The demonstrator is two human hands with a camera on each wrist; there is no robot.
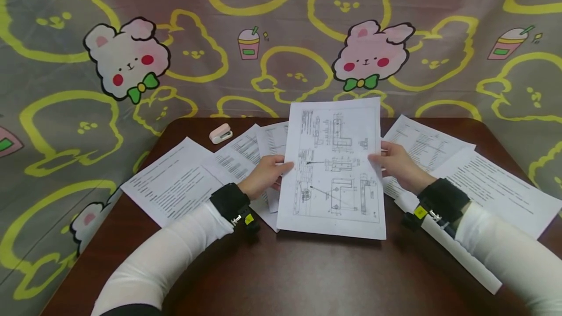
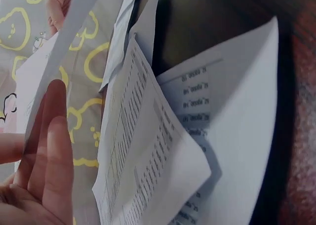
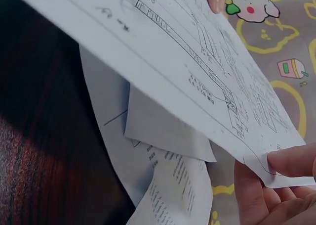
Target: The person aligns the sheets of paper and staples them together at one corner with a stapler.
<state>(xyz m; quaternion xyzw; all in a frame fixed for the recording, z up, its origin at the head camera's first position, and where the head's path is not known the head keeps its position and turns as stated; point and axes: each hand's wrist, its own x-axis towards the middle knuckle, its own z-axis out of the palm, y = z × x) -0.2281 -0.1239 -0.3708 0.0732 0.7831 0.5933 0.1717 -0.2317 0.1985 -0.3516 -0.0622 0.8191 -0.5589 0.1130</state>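
Note:
Both hands hold up one sheet of paper with technical drawings (image 1: 333,169), raised over the table and facing the head camera. My left hand (image 1: 265,175) pinches its left edge, thumb in front and fingers behind. On the opposite edge my right hand (image 1: 401,165) pinches it the same way. The left wrist view shows the left hand (image 2: 44,165) with its fingers behind the sheet. In the right wrist view the right hand (image 3: 276,185) grips near a corner, and the printed lines of the drawing (image 3: 197,62) show clearly.
Printed sheets (image 1: 175,184) lie fanned on the left of the brown table (image 1: 307,277), partly overlapping. More text sheets (image 1: 487,184) lie on the right, under the right forearm. A small pink and white case (image 1: 221,133) sits at the back left. A patterned cloth (image 1: 281,28) hangs behind.

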